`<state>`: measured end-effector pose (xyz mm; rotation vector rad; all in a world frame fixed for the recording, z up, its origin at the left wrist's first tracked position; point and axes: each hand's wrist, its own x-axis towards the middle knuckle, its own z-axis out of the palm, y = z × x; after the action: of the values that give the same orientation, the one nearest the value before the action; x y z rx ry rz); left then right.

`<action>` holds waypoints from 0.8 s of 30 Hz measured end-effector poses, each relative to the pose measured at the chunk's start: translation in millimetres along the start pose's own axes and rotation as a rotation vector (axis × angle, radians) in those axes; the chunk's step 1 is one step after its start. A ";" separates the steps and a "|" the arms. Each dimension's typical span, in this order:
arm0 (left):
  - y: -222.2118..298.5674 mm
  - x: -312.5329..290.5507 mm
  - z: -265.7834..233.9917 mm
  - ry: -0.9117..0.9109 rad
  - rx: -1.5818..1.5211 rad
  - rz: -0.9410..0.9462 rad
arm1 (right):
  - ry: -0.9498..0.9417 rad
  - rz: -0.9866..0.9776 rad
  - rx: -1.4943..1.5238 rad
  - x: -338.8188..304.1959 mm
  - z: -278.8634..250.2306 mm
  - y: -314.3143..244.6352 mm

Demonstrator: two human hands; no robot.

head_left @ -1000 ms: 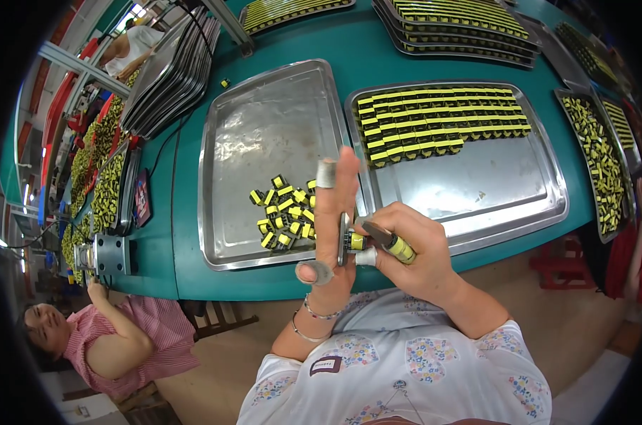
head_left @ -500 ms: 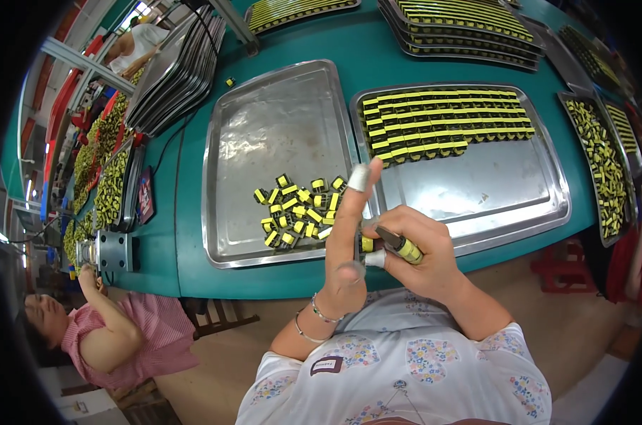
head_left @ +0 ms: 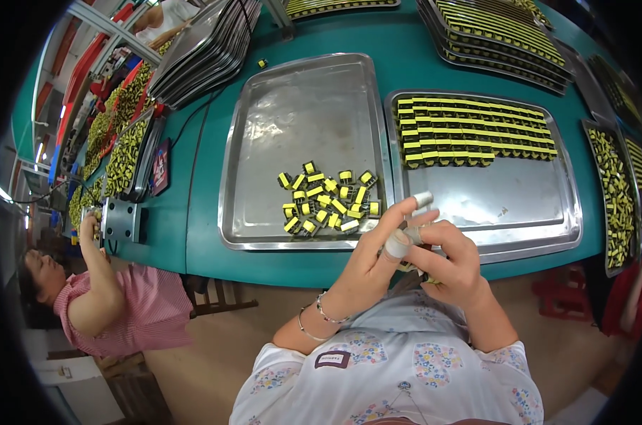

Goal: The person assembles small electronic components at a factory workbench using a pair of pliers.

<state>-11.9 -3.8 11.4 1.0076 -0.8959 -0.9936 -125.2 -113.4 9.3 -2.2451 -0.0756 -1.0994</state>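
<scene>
Both hands [head_left: 413,255] pinch a barely visible yellow-black part [head_left: 430,280].

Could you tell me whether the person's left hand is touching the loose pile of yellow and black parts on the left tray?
Apart. The head view shows the left hand raised near the table edge, with bare tray metal between it and the pile of parts.

Yellow-black parts [head_left: 326,202]; teal table [head_left: 406,64]
</scene>
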 end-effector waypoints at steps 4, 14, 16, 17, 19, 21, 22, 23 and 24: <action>-4.0 -1.6 -3.5 0.031 0.021 -0.017 | 0.001 -0.023 -0.006 -2.0 4.7 -3.6; 14.5 -7.2 -21.2 0.361 0.130 0.072 | 0.053 0.086 -0.004 -4.4 -6.1 -11.1; 26.4 -8.3 -29.4 0.537 0.406 0.099 | 0.087 0.140 -0.048 -5.8 -17.3 -7.9; 33.4 -10.2 -35.8 0.566 0.720 0.044 | 0.116 0.190 -0.099 -5.6 -26.6 -3.4; 49.4 -20.3 -50.2 0.585 1.171 0.010 | 0.163 0.281 -0.184 -4.4 -45.3 7.6; 58.9 -26.2 -58.2 0.516 1.375 -0.006 | 0.263 0.418 -0.142 -9.1 -64.6 26.1; 62.3 -29.9 -61.0 0.466 1.460 -0.043 | 0.269 0.425 -0.171 -6.1 -73.8 31.8; 60.2 -30.9 -63.9 0.424 1.465 -0.046 | 0.276 0.529 -0.225 -2.8 -82.4 37.4; 56.9 -29.3 -64.6 0.402 1.447 -0.031 | 0.286 0.633 -0.277 0.0 -91.2 42.9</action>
<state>52.6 51.9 43.0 2.3085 -1.2218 0.0307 -175.1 -198.9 28.8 -2.0761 0.8894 -1.0929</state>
